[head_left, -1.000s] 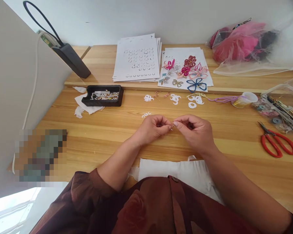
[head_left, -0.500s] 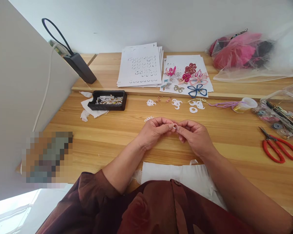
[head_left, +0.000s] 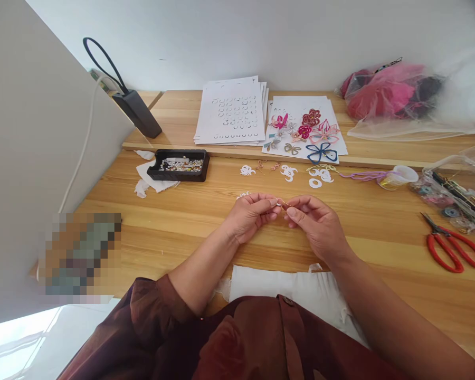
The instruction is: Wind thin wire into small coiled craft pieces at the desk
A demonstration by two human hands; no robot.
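Over the middle of the desk, my left hand (head_left: 250, 217) pinches a small white curved paper piece (head_left: 278, 203) between thumb and fingers. A thin golden strand (head_left: 286, 203) runs from that piece to my right hand (head_left: 320, 222), whose thumb and index finger are closed on it. Whether the strand is thread or wire is too fine to tell. Just behind my left hand lie a few tiny white crescents (head_left: 244, 195). Farther back are groups of white paper crescents (head_left: 288, 172), a white ring (head_left: 315, 183) and small copper-coloured curved pieces (head_left: 276, 167).
A black tray of beads (head_left: 178, 177) stands at the left. Red-handled scissors (head_left: 445, 248) and a clear plastic box (head_left: 459, 195) lie right, near a spool (head_left: 396, 178). Printed sheets (head_left: 229, 113) and flower ornaments (head_left: 311, 117) rest on the raised ledge. White cloth (head_left: 277, 279) lies before me.
My hands have moved slightly apart at the fingertips, and the golden strand now shows between them. The white curved piece has moved a little left with my left hand. The view has shifted slightly.
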